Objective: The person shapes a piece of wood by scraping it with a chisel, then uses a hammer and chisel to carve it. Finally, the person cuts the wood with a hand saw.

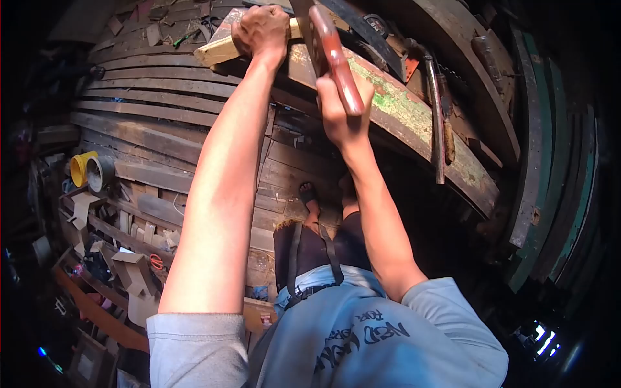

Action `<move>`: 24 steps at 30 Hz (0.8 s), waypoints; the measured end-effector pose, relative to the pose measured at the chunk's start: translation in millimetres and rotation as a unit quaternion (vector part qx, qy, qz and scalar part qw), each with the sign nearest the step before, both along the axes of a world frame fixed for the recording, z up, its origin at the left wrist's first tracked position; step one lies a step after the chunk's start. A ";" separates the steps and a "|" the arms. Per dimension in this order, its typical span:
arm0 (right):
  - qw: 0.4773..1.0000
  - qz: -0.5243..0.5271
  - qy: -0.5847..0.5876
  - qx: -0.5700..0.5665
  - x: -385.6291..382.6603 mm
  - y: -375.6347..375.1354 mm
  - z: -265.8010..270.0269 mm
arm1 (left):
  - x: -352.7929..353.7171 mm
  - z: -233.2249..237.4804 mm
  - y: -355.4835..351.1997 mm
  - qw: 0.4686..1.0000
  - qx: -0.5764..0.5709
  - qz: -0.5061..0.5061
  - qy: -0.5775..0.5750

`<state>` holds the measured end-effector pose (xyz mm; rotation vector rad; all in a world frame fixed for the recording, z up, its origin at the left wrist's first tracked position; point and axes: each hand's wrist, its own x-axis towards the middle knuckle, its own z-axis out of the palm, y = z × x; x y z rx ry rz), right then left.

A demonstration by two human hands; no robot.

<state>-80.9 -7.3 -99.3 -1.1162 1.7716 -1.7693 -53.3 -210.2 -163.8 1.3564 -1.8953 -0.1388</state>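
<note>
My left hand (262, 32) is closed over a pale length of wood (217, 53), pressing it on the worn bench plank (394, 103). My right hand (346, 113) grips the reddish-brown handle of a handsaw (337, 64), blurred by motion. The saw's grey blade stands upright close to the right of my left hand, across the wood. The lower part of the blade and its contact with the wood are hard to make out.
On the bench to the right lie a metal bar (435, 116), a wooden-handled tool (448, 139) and a round tape measure (375, 24). Stacked boards (537, 161) stand farther right. At left are a yellow bucket (79, 168), a grey bucket (100, 173), orange-handled scissors (156, 261) and wood offcuts.
</note>
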 end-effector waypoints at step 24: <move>0.998 -0.044 0.030 -0.036 20.7 23.8 -10.3 | 2.4 2.2 -4.7 0.997 0.051 -0.031 -0.053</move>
